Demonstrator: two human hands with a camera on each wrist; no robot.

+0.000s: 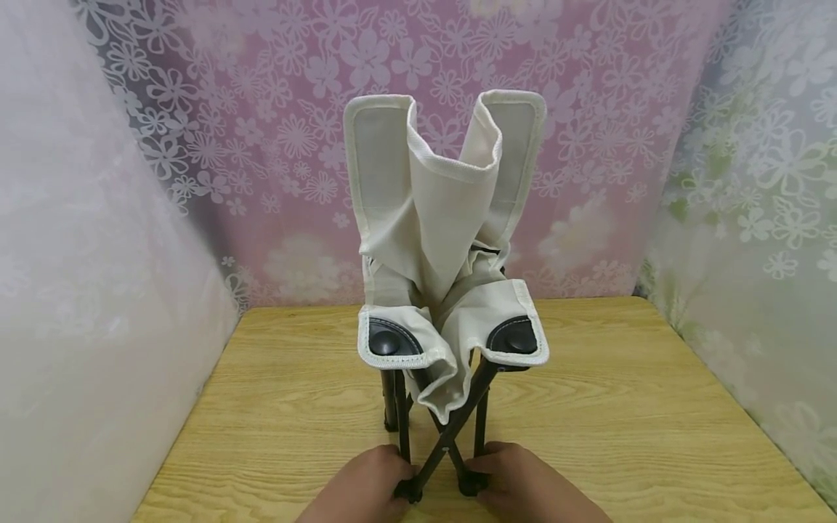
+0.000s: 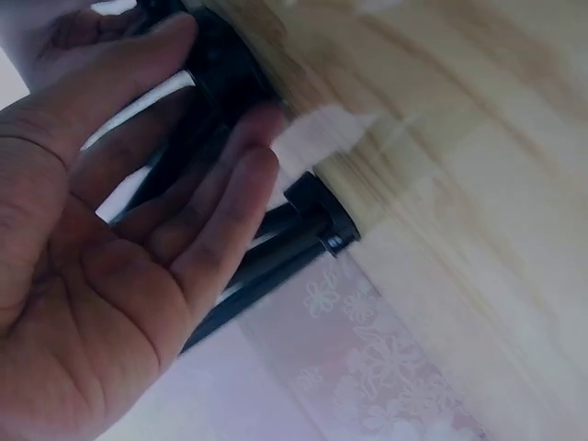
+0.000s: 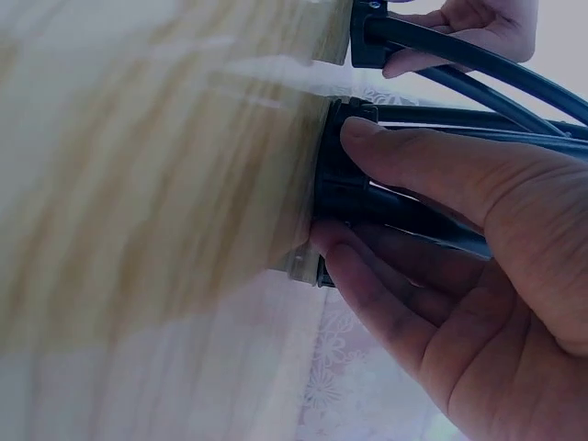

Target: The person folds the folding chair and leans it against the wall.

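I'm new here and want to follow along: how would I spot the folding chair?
Start at the wood-grain table before the flowered pink backdrop. Midway across the table stands the folding chair, closest feet gripped by the left hand and right hand. Plain off-white fabric above crossed black legs sets it apart from that backdrop.

1. The table's (image 1: 621, 407) near edge fell outside the head view.
2. Toward it, both forearms (image 1: 562, 501) were cut off.
3. Fabric (image 1: 454, 211) hid the folding chair's (image 1: 451, 283) leg tops.
4. Wrist views blurred wood grain (image 3: 165, 165).
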